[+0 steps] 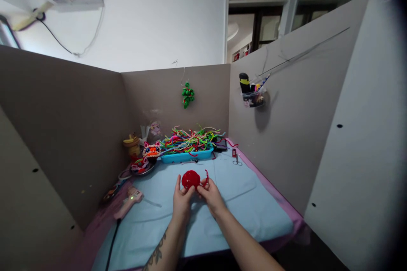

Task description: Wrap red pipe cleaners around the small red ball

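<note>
A round red piece [191,179], fuzzy like pipe cleaner, is held up above the blue cloth between my two hands. My left hand [182,197] supports it from the left and below, thumb pressed at its lower edge. At its lower right edge, my right hand [209,194] pinches with thumb and fingers. A short red strand [207,174] sticks up from beside the right fingers. Whether the strand joins the round piece is hidden by the fingertips.
Beyond my hands stands a blue tray [187,156] heaped with colourful pipe cleaners. Small scissors [237,162] lie at the right. On the left are a pink glue gun [129,204] with a black cord and a metal bowl [144,171] of finished pieces. Grey partitions [174,106] enclose the table.
</note>
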The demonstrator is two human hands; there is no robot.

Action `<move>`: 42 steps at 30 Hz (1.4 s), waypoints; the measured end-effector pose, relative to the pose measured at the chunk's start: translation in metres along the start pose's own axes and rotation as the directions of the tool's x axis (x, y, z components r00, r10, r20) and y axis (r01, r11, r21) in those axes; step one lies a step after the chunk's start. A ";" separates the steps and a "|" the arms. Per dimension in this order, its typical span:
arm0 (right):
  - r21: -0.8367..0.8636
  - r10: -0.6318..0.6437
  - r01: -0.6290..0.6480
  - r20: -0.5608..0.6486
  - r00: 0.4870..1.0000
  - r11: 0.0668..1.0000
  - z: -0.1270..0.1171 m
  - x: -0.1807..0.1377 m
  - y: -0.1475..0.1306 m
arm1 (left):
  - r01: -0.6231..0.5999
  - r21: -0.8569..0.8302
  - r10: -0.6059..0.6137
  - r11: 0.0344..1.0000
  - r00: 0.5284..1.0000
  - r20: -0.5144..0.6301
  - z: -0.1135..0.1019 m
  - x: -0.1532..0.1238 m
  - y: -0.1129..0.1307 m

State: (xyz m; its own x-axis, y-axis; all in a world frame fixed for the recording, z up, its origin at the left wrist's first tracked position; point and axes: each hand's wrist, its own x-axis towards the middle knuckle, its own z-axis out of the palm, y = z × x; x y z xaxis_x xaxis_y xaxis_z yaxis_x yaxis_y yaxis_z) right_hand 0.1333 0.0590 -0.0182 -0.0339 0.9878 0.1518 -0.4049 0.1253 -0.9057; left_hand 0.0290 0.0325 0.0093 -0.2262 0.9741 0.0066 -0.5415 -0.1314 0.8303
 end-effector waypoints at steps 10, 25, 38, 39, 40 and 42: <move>-0.674 -0.529 0.489 0.168 0.832 0.554 -0.023 0.001 -0.029 | -0.181 0.175 0.195 0.968 0.979 -0.065 -0.006 0.003 0.015; -0.678 -0.512 0.472 0.162 0.844 0.564 -0.022 0.028 -0.016 | -0.032 0.158 0.044 0.987 0.996 -0.072 -0.017 0.027 0.014; -0.432 -0.336 0.369 0.155 0.929 0.823 -0.013 0.017 -0.010 | -0.008 0.187 0.002 0.982 1.000 0.029 -0.013 0.018 0.016; -0.463 -0.358 0.396 0.173 0.918 0.793 -0.013 0.017 -0.010 | 0.000 0.180 -0.005 0.984 1.000 0.029 -0.013 0.018 0.016; -0.498 -0.388 0.429 0.190 0.902 0.753 -0.013 0.017 -0.009 | 0.009 0.172 -0.013 0.985 1.000 0.025 -0.013 0.017 0.016; -0.562 -0.456 0.495 0.222 0.862 0.663 -0.013 0.017 -0.009 | 0.033 0.146 -0.034 0.989 0.999 0.008 -0.013 0.017 0.017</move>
State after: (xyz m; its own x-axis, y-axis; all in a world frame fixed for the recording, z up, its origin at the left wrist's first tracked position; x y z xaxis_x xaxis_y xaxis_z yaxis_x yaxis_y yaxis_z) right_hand 0.1483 0.0757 -0.0131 -0.0476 0.7741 0.6313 0.2279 0.6238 -0.7477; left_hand 0.0058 0.0445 0.0164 -0.2010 0.9794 -0.0175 -0.4244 -0.0710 0.9027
